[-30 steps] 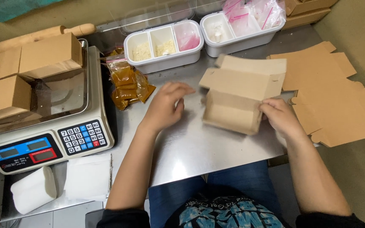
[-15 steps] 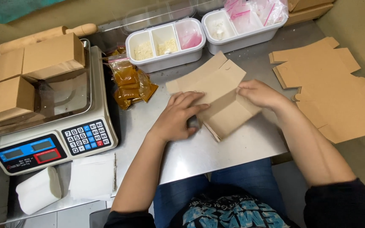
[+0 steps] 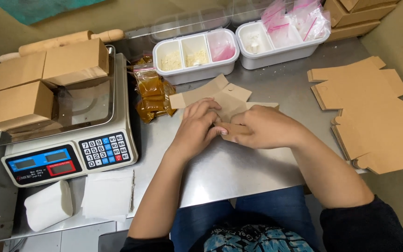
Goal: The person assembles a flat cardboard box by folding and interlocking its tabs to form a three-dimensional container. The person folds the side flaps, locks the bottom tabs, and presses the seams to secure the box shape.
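Note:
A brown cardboard box blank (image 3: 220, 95) lies partly folded on the steel table (image 3: 239, 168), in the middle. My left hand (image 3: 197, 123) presses on its left part with curled fingers. My right hand (image 3: 262, 127) covers its right part and grips a folded edge. Both hands meet over the cardboard, and most of the box is hidden beneath them; only its flaps stick out toward the back.
A stack of flat cardboard blanks (image 3: 374, 112) lies at the right. A weighing scale (image 3: 66, 135) carrying folded boxes (image 3: 47, 79) stands at the left. Packets of brown powder (image 3: 150, 91), two white compartment trays (image 3: 197, 53) and white paper sheets (image 3: 106, 193) are nearby.
The cardboard box was held up and open a second ago; it has been lowered and folded flatter on the table. Both hands have come together over it.

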